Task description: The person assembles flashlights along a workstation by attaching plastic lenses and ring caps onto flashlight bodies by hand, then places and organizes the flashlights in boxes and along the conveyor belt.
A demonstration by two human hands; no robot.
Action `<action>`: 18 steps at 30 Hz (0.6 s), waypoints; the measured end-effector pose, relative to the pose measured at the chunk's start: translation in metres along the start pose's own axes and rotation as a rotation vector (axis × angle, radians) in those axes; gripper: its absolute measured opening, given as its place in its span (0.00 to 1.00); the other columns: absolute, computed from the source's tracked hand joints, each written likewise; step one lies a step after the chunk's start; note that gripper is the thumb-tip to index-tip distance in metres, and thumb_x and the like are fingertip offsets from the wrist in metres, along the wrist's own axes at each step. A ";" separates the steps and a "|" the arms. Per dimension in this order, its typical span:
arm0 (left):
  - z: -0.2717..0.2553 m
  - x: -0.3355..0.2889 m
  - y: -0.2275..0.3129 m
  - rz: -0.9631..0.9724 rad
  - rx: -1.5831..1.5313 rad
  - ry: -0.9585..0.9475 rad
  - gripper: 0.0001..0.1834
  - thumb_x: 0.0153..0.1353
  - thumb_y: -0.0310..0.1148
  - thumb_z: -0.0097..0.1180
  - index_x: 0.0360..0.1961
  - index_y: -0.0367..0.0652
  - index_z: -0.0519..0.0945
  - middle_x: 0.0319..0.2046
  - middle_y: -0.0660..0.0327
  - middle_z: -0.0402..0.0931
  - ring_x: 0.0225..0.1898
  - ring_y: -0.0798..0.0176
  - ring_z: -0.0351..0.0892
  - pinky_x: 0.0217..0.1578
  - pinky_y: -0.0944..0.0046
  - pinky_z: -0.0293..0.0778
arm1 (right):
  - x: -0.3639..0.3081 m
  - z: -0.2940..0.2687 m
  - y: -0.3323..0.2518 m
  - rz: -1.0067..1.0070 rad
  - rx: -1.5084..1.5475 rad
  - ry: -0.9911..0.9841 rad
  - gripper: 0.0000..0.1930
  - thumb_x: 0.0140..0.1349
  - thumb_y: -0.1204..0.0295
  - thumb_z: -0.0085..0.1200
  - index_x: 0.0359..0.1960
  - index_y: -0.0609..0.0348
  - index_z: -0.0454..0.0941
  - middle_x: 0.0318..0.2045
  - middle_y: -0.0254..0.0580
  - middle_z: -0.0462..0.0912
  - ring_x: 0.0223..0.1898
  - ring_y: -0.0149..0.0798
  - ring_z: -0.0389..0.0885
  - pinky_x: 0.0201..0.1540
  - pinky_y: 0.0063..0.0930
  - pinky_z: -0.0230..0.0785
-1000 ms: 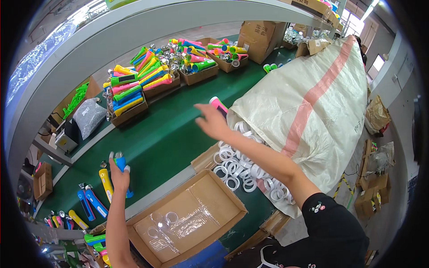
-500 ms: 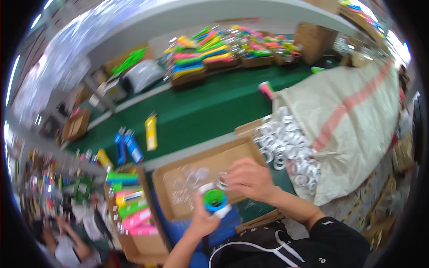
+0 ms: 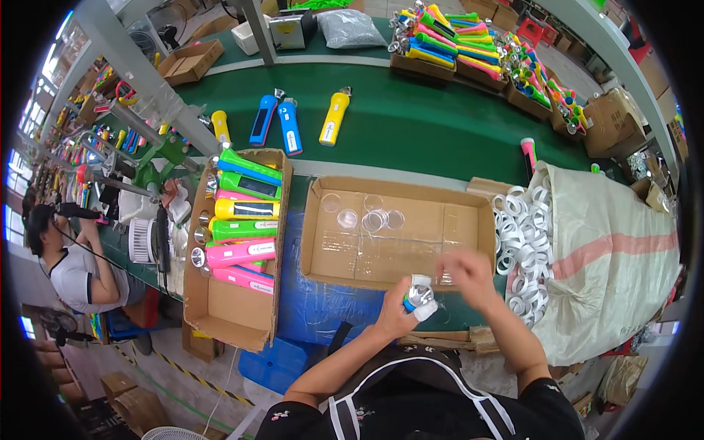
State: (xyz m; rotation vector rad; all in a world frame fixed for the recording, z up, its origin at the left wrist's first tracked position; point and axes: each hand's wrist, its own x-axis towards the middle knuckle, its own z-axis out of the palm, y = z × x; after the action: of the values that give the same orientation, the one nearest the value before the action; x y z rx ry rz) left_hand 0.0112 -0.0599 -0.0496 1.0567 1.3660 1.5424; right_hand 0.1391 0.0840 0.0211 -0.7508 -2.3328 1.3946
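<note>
My left hand [image 3: 394, 318] is closed around a flashlight [image 3: 419, 295] held head up, with a silver reflector in its mouth and some blue along its side. White wrapping shows on the finger and thumb at the head; the rest of the body is hidden in my grip. Just right of the flashlight my right hand [image 3: 471, 276] hovers apart from it, over the near right corner of a shallow cardboard tray [image 3: 469, 198]. Motion smears its fingers, so I cannot make out whether they hold anything. Several clear round lenses [image 3: 375, 220] lie in the tray.
At left stands a cardboard box [image 3: 227, 314] of colourful flashlights [image 3: 248, 210]. White rings [image 3: 525, 253] spill from a woven sack [image 3: 612, 253] at right. Beyond, a yellow flashlight [image 3: 335, 117] and blue ones lie on the green belt [image 3: 418, 117]. A co-worker [image 3: 81, 268] sits far left.
My view has shifted. The flashlight's mouth showed green inside before; a silver reflector now fills it. My right hand, earlier holding something shiny beside the head, has drawn away to the right.
</note>
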 end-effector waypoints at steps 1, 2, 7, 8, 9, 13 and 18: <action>0.003 0.000 -0.003 0.025 0.025 0.050 0.21 0.53 0.30 0.67 0.48 0.38 0.77 0.34 0.57 0.80 0.35 0.63 0.81 0.40 0.65 0.76 | 0.029 0.002 0.005 0.164 0.076 0.070 0.11 0.62 0.75 0.52 0.45 0.61 0.82 0.39 0.47 0.84 0.39 0.46 0.84 0.43 0.33 0.76; 0.008 0.000 -0.005 0.007 0.025 0.038 0.21 0.53 0.30 0.67 0.48 0.38 0.77 0.34 0.57 0.80 0.35 0.63 0.81 0.40 0.65 0.76 | 0.053 0.008 0.027 0.006 -0.136 0.102 0.13 0.64 0.70 0.56 0.47 0.62 0.81 0.39 0.46 0.83 0.38 0.43 0.83 0.42 0.32 0.75; 0.017 0.003 -0.023 0.197 0.087 0.169 0.18 0.57 0.31 0.63 0.47 0.35 0.75 0.34 0.59 0.80 0.33 0.66 0.79 0.37 0.66 0.75 | 0.116 0.043 0.076 -0.212 -0.538 0.222 0.15 0.59 0.68 0.60 0.46 0.63 0.80 0.39 0.52 0.82 0.39 0.51 0.82 0.44 0.37 0.75; 0.017 0.003 -0.024 0.206 0.028 0.167 0.18 0.58 0.31 0.62 0.47 0.35 0.74 0.35 0.59 0.79 0.33 0.66 0.79 0.37 0.66 0.75 | 0.123 0.040 0.077 0.008 -0.405 0.129 0.15 0.58 0.68 0.61 0.45 0.63 0.81 0.40 0.52 0.82 0.40 0.52 0.82 0.44 0.38 0.75; 0.017 0.003 -0.025 0.203 0.027 0.163 0.18 0.58 0.31 0.62 0.47 0.35 0.74 0.35 0.59 0.79 0.33 0.66 0.79 0.37 0.66 0.75 | 0.125 0.036 0.076 0.226 -0.272 0.037 0.16 0.58 0.68 0.62 0.45 0.63 0.81 0.40 0.52 0.83 0.41 0.53 0.82 0.45 0.38 0.76; 0.017 0.005 -0.019 0.159 -0.070 0.126 0.19 0.60 0.32 0.61 0.49 0.35 0.73 0.36 0.59 0.79 0.35 0.68 0.78 0.38 0.67 0.74 | 0.105 0.019 0.081 0.394 -0.007 0.093 0.13 0.58 0.70 0.62 0.42 0.63 0.82 0.39 0.52 0.84 0.41 0.54 0.82 0.44 0.38 0.76; 0.021 -0.003 -0.019 0.144 0.081 0.239 0.20 0.53 0.30 0.63 0.46 0.34 0.76 0.34 0.53 0.81 0.34 0.59 0.84 0.38 0.61 0.77 | 0.055 0.005 0.069 -0.145 -0.455 0.554 0.09 0.62 0.72 0.59 0.41 0.63 0.84 0.28 0.39 0.84 0.31 0.30 0.82 0.32 0.27 0.73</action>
State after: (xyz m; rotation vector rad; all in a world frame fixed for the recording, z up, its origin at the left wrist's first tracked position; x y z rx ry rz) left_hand 0.0331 -0.0539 -0.0673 1.0650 1.5536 1.7779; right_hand 0.1111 0.1395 -0.0419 -0.9216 -2.1957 0.4971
